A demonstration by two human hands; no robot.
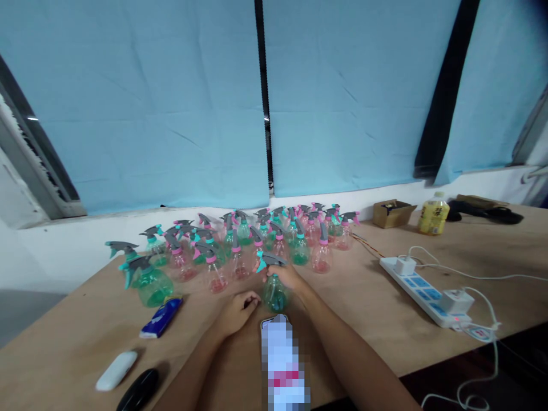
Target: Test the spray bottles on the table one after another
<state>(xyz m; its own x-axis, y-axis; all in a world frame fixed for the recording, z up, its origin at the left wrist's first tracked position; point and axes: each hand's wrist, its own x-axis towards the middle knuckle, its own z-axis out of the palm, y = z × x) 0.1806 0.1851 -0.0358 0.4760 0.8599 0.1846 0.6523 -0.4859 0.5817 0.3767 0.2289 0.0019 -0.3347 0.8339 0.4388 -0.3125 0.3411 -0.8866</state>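
Note:
My right hand [285, 276] is wrapped round the neck of a green spray bottle [274, 295] with a grey and teal trigger head. The bottle stands upright on the table just beyond a phone [282, 365], whose screen is blurred out. To the left of the bottle, my left hand [240, 310] rests on the table with its fingers curled in, and nothing shows in them. Behind both hands stand several more spray bottles, among them a pink one [322, 258] and a green one [155, 287], in clear tinted plastic with grey heads.
At the left lie a blue packet [161, 317], a white case [116, 371] and a black rounded object [139, 391]. A power strip [422, 294] with white plugs and cables is at the right. Behind it are a cardboard box [391, 214] and a yellow drink bottle [433, 216].

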